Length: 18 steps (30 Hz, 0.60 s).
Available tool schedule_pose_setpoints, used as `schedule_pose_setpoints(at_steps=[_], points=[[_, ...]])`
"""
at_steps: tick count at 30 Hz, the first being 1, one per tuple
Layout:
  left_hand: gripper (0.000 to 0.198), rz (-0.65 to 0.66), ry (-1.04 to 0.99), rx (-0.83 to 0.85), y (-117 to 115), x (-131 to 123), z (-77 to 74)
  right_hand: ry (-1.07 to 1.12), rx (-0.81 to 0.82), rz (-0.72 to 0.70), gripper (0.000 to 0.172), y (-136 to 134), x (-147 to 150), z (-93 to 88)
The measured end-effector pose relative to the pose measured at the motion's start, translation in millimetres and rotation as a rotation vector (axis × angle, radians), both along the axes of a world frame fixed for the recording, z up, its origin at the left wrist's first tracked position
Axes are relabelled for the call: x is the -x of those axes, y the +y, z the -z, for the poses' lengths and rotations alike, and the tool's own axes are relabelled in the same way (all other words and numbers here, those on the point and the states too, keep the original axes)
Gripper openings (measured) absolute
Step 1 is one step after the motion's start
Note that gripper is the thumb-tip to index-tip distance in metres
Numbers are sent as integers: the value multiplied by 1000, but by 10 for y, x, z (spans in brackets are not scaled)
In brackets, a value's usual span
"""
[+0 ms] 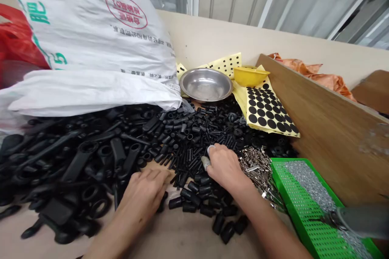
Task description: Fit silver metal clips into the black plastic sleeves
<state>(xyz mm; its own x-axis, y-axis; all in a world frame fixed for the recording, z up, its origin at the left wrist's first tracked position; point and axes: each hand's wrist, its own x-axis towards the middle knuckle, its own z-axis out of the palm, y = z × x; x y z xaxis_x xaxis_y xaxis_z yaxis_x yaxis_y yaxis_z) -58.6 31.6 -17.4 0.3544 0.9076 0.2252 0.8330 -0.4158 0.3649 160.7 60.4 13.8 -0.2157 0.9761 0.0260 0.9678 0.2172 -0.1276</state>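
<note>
The right hand (223, 166) was positioned palm down with fingers bent over the black threaded screws (189, 158). Coverings were fitted on two of its digits. Its fingertips were obscured; whether it pinched a part could not be determined. The left hand (148, 190) was curled, knuckles uppermost, at a bare patch of the worktable (188, 240) just beside the screws. Its grip likewise could not be determined.

Black cylindrical sleeves (190, 196) lay loose between and below the hands. Black lever-shaped handles (118, 156) were heaped left of the left hand. To the right of the right forearm lay a pile of silvery metal fittings (258, 166), followed by a green tray (300, 202) containing small silvery parts (310, 180). A power screwdriver (361, 220) extended over the tray. Beyond the screws stood a steel bowl (206, 84), a yellow bowl (251, 77), a black-dot sticker sheet (267, 109) and a white woven sack (91, 44).
</note>
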Motion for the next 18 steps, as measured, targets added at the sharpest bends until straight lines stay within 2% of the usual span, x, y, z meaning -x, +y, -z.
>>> schedule_pose_setpoints(at_steps=[3,5,11,13,15,18], points=[[22,10,-112,51,22,5,-9,-16,39,28,17,38,6,23],[23,-46,-270,124,34,-7,-50,-13,59,40,16,54,-6,22],[27,-230,-861,606,31,-114,-215,20,81,51,12,65,-69,-18],[26,-285,-1051,710,20,-150,-232,26,69,70,12,73,-73,-24],[25,-315,-1201,759,14,-180,-228,26,53,104,15,94,-63,-21],[22,-315,-1308,796,17,-229,-201,29,48,147,16,145,-46,-12]])
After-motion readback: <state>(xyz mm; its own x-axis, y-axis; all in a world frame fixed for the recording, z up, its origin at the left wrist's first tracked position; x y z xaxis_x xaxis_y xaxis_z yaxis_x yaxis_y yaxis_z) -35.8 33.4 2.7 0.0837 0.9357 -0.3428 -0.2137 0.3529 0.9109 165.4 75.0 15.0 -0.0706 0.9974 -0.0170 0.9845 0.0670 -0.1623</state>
